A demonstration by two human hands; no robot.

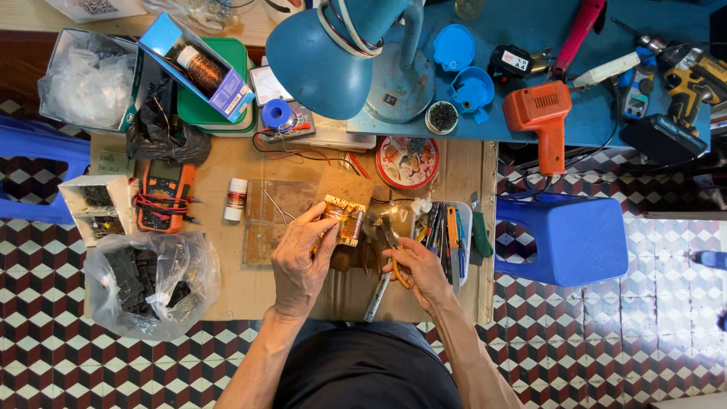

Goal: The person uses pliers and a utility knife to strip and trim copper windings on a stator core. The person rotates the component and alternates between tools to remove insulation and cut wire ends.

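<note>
Copper windings gleam on the small, blocky wound coil wrapped in amber tape (343,217), which the left hand (299,261) pinches at its near left corner, thumb and fingers clamped on it just above the bare plywood benchtop (227,288). It sits directly below the big blue metal desk lamp (333,57), near the bench's middle. The right hand (422,271), just right of the coil, is closed around the orange-handled pliers (395,261), whose steel nose points up toward the coil's right side; whether the tips touch it cannot be told.

To work well here, the coil probably wants a firm, square hold so it cannot twist, with the pliers gripping only wire or tape, since thin enamelled copper nicks easily.

Left of the coil lie a white cylindrical glue stick (237,198) and an orange multimeter with red leads (164,195); a crinkled clear plastic bag of dark parts (151,282) slumps further left. Right of it, a clear tray of hand tools (448,235); above that, a round printed tin lid (407,162).
</note>
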